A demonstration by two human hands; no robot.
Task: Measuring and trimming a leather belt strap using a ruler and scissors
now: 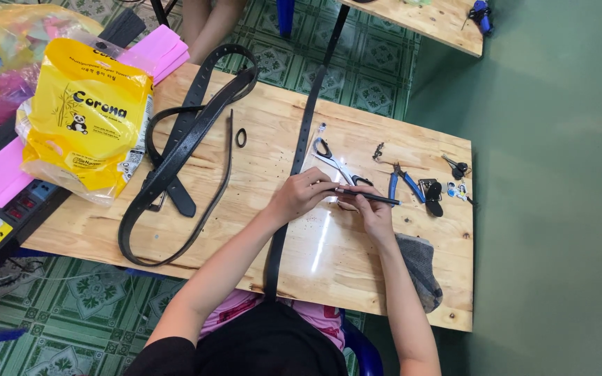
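Both hands, left (302, 195) and right (369, 211), pinch a thin black tool (368, 198) lying crosswise (tip rightward) beside the long black strap (299, 154) on the tabletop (259, 174).

Both forearms reach forward, left hand (301, 195) and right hand (369, 212) meeting with fingers curled closed.
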